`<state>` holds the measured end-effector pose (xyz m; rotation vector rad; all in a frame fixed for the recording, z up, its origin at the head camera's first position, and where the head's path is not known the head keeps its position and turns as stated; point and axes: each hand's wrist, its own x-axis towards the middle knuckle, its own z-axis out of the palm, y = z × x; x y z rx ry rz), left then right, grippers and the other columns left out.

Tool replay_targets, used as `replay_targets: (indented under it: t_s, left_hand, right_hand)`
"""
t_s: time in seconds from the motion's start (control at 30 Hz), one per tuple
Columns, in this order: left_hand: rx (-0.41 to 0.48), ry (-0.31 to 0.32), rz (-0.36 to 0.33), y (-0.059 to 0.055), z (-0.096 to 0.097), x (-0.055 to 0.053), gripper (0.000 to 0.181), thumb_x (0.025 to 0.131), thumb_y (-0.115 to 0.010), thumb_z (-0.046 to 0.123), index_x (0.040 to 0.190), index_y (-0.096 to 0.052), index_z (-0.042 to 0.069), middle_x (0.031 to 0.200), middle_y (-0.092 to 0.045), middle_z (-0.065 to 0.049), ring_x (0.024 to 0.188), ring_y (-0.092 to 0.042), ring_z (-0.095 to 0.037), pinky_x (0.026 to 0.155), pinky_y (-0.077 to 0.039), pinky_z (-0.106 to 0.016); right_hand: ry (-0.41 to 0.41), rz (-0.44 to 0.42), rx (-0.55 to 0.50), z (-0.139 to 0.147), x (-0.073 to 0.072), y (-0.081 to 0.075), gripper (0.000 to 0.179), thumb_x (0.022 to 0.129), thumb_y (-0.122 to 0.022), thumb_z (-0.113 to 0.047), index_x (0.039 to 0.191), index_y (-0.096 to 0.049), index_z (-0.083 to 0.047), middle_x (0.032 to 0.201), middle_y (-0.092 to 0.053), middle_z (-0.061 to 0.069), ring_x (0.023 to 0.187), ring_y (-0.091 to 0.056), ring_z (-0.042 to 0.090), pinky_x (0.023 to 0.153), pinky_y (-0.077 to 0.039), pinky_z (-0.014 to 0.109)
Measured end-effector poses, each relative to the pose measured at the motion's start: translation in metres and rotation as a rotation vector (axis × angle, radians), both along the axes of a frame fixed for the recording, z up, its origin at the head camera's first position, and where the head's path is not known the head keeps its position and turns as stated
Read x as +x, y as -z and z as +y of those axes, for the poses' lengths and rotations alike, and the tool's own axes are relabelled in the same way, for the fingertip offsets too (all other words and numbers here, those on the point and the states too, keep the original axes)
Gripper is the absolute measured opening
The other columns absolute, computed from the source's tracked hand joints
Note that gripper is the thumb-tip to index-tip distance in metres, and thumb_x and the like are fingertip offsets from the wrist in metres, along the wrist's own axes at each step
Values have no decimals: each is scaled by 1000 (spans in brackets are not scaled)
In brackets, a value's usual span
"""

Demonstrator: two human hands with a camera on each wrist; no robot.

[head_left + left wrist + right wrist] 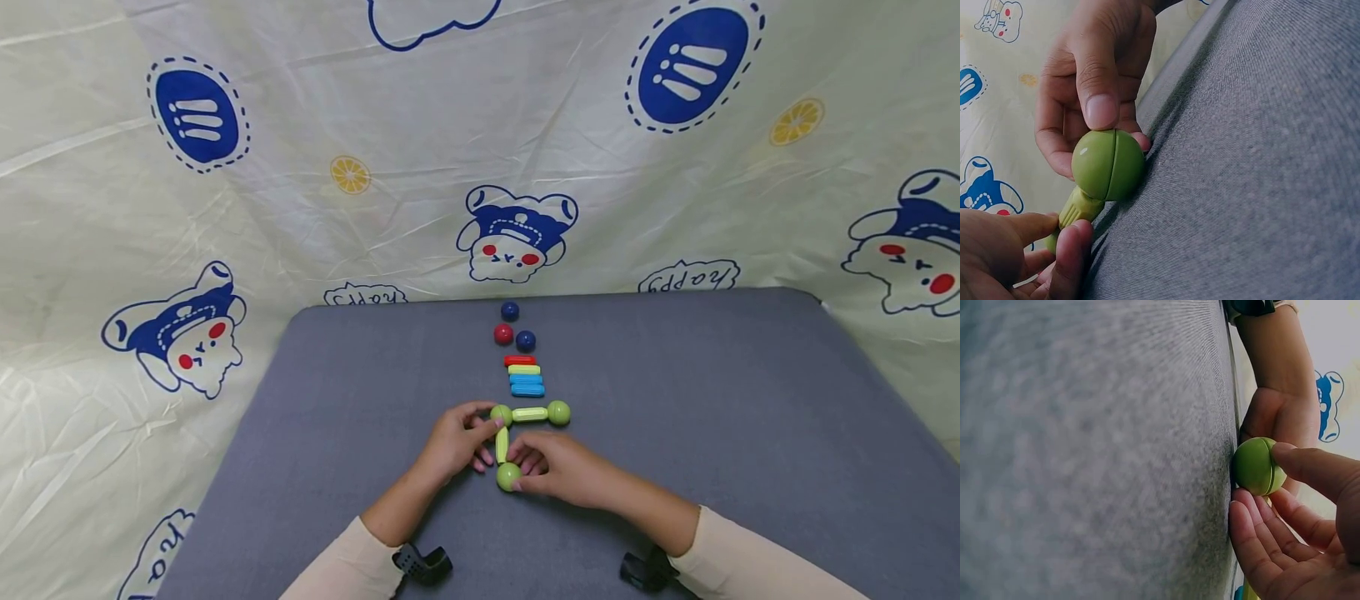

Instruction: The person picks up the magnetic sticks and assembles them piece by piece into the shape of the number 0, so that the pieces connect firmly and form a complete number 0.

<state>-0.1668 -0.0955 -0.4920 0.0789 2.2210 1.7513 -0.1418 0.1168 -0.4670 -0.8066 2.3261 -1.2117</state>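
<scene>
On the grey tabletop (720, 400), pinching corner ball (498, 412) with left hand (455, 443), near ball (507, 476) with right hand (567, 468), likely steadying the linking rod (502, 447).

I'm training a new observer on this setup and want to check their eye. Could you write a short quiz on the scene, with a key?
1. How many loose sticks lie on the gray table?
2. True or false: the red ball lies farther from the person than the loose sticks do.
3. Which color of ball does the right hand hold? (a) dark blue (b) red (c) green

Key
1. Four: one red, one yellow, two blue.
2. True.
3. c: it grips the nearest green ball.
</scene>
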Motion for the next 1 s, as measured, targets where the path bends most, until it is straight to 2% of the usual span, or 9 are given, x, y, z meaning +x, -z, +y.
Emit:
replay_targets:
  t_s: [0.2,0.47,0.6,0.8,0.9,1.0]
  left_hand:
    - [-3,3,6,0,-1,0,39,97,-70,26,131,-65,9,83,-60,-13,48,-61,-10,46,-55,-30]
    - [2,1,-7,1,0,-1,39,97,-70,25,132,-64,8,84,-61,-14,49,-60,-10,46,-54,-28]
    - [0,0,-1,0,0,0,40,97,-70,26,133,-64,9,86,-61,-15,49,-60,-10,46,-54,-29]
    - [1,-8,5,1,0,0,41,98,-69,25,135,-63,9,87,-62,-15,48,-59,-11,45,-54,-31]
    - [0,-9,-6,0,0,1,41,97,-70,26,134,-63,9,85,-61,-13,49,-60,-11,45,-54,-30]
    - [-4,-10,-15,0,0,0,41,97,-71,27,133,-64,9,84,-60,-12,49,-60,-11,46,-54,-29]
  right_hand:
    - [-5,4,-26,-1,-1,2,27,90,-78,-23,110,-65,-8,101,-70,2,87,-65,3,76,-56,21]
    - [0,-47,-36,-2,-1,4,27,91,-78,-19,112,-65,-8,101,-69,2,85,-65,5,75,-56,22]
    - [-3,-31,-39,-1,-2,4,27,91,-77,-18,113,-65,-7,101,-70,4,85,-65,4,75,-56,22]
    - [40,-36,-34,4,-4,3,26,92,-76,-19,113,-66,-8,103,-70,5,86,-65,5,76,-56,23]
    - [79,4,-14,9,-7,0,24,92,-75,-20,113,-67,-8,106,-69,5,88,-65,7,76,-56,23]
    - [138,94,11,16,-11,-3,23,93,-75,-19,112,-68,-10,110,-68,2,93,-64,11,80,-57,27]
